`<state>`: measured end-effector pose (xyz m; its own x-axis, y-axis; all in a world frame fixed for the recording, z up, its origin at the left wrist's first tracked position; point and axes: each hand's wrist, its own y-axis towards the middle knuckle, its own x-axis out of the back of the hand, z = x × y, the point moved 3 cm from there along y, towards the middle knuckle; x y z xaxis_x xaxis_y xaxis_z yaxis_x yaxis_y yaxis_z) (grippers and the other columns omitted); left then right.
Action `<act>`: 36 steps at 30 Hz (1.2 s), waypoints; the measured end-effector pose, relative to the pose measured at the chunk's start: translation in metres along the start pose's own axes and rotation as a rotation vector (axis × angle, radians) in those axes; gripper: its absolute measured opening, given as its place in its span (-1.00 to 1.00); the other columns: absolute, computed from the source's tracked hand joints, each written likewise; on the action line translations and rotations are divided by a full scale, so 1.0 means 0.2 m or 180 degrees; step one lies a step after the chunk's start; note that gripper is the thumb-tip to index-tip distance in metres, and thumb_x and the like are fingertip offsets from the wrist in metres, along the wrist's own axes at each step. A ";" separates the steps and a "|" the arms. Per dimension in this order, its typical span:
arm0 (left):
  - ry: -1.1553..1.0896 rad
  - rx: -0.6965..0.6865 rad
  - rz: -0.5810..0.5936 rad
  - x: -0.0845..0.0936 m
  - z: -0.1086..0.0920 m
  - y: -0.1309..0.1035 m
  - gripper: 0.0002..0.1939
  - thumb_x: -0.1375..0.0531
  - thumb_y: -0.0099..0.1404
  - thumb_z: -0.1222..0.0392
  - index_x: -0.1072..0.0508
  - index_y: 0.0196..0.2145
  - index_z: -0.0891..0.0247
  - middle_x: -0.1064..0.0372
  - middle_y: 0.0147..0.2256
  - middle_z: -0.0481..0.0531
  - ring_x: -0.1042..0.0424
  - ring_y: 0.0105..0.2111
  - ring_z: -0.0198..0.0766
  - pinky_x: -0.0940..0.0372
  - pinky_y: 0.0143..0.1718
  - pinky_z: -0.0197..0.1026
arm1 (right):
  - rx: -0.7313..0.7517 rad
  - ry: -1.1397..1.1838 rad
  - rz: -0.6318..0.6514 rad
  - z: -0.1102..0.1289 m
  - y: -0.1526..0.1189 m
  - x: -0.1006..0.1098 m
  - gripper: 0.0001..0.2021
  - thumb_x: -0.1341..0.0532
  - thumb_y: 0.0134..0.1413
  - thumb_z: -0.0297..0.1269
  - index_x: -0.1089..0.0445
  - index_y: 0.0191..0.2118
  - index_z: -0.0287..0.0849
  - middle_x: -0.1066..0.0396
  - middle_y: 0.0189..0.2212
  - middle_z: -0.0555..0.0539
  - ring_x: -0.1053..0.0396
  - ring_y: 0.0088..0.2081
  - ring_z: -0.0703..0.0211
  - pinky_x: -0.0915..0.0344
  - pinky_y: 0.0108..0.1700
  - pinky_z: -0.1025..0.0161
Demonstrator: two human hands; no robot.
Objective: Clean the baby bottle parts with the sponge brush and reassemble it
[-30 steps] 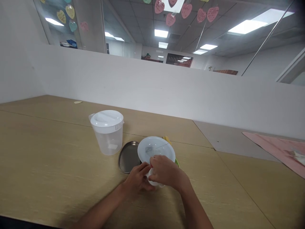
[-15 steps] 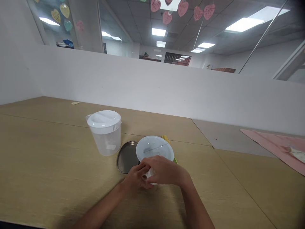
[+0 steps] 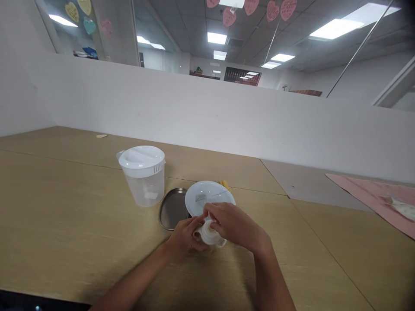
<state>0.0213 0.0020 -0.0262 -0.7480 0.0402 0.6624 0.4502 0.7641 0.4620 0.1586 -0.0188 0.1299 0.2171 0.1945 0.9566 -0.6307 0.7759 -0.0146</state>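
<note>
Low at the middle, a small whitish translucent plastic container [image 3: 212, 235] with a round, ringed top stands tilted toward me. My left hand [image 3: 186, 235] is closed around its left side. Over the ringed top, my right hand [image 3: 228, 222] has its fingers pinched together; what lies between them, if anything, is too hidden to name. Just behind the hands is a white plate [image 3: 197, 196], partly covered by my right hand. A dark grey metal tray [image 3: 171, 211] lies to the left of the plate, close to my left hand.
A clear plastic pitcher [image 3: 147, 188] with a white lid stands left of the tray. Yellow sticks [image 3: 225, 185] show behind the plate. A pink cloth [image 3: 363, 194] lies at the right, and a white partition wall [image 3: 207, 121] bounds the table [image 3: 81, 233] at the back.
My right hand has shifted up and right from covering the container, exposing its round ringed top. The left hand stays around it. The view has tipped down slightly.
</note>
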 end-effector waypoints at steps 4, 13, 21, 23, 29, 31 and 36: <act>-0.0075 0.0132 0.0112 0.02 -0.03 0.02 -0.23 -0.30 -0.05 -0.08 -0.21 0.10 0.19 -0.45 -0.15 0.02 -0.46 -0.26 -0.13 -0.36 -0.27 -0.20 | 0.0223 0.0480 -0.0330 -0.03 -0.04 0.05 -0.67 -0.04 -0.01 -0.60 -0.35 -0.16 -0.13 -0.42 -0.22 -0.03 -0.34 -0.20 0.21 -0.18 -0.20 0.29; 0.0136 0.0087 -0.0132 0.17 -0.14 0.11 -0.14 -0.34 -0.13 -0.12 -0.18 0.10 0.18 -0.43 -0.30 -0.06 -0.34 -0.55 -0.38 -0.27 -0.44 -0.31 | 0.0182 0.1238 -0.2234 -0.09 -0.17 0.21 -0.87 -0.16 0.09 -0.32 -0.39 -0.21 -0.12 -0.44 -0.28 -0.06 -0.40 -0.30 0.20 -0.37 -0.22 0.23; 0.0097 -0.0764 -0.0581 0.47 -0.50 0.40 -0.77 -0.06 0.31 0.12 -0.47 -0.31 0.26 -0.46 -0.36 0.00 -0.38 -0.30 -0.29 -0.27 -0.21 -0.26 | 0.0089 0.1550 -0.3284 -0.12 -0.18 0.24 -0.88 -0.24 0.02 -0.26 -0.41 -0.28 -0.12 -0.44 -0.32 -0.05 -0.40 -0.33 0.22 -0.41 -0.24 0.24; 0.0181 -0.0723 -0.0501 0.48 -0.50 0.45 -0.75 -0.05 0.32 0.11 -0.48 -0.34 0.25 -0.46 -0.38 -0.02 -0.38 -0.31 -0.30 -0.26 -0.23 -0.26 | -0.0047 0.1543 -0.3401 -0.16 -0.20 0.25 -0.87 -0.25 0.01 -0.24 -0.42 -0.28 -0.13 -0.44 -0.31 -0.07 -0.40 -0.34 0.21 -0.41 -0.26 0.23; 0.0787 -0.0546 -0.0159 0.43 -0.33 0.50 -0.79 -0.09 0.30 0.13 -0.50 -0.33 0.22 -0.46 -0.40 -0.01 -0.36 -0.35 -0.29 -0.22 -0.22 -0.22 | -0.0712 0.1261 -0.4411 -0.35 -0.35 0.30 -0.81 -0.28 -0.06 -0.17 -0.42 -0.31 -0.15 -0.43 -0.35 -0.07 -0.39 -0.37 0.21 -0.40 -0.29 0.21; 0.1078 -0.0495 0.0134 0.38 -0.27 0.51 -0.83 -0.13 0.27 0.17 -0.51 -0.37 0.21 -0.47 -0.41 -0.01 -0.37 -0.33 -0.26 -0.21 -0.23 -0.22 | -0.0885 0.1192 -0.4467 -0.39 -0.37 0.30 -0.79 -0.29 -0.08 -0.16 -0.42 -0.31 -0.15 -0.43 -0.36 -0.07 -0.39 -0.38 0.20 -0.40 -0.29 0.19; 0.1823 -0.0588 0.0705 0.20 -0.13 0.52 -0.77 -0.17 0.20 0.28 -0.46 -0.60 0.27 -0.42 -0.55 0.01 -0.37 -0.37 -0.22 -0.20 -0.26 -0.19 | -0.0928 0.1153 -0.4141 -0.38 -0.32 0.29 -0.78 -0.27 -0.05 -0.14 -0.42 -0.30 -0.15 -0.43 -0.34 -0.08 -0.39 -0.38 0.20 -0.40 -0.31 0.20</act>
<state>0.0508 0.0667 0.0641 -0.2717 -0.2049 0.9403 0.6790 0.6516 0.3382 0.2692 -0.0117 0.1649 0.7321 -0.6510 0.2006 0.3409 0.6051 0.7195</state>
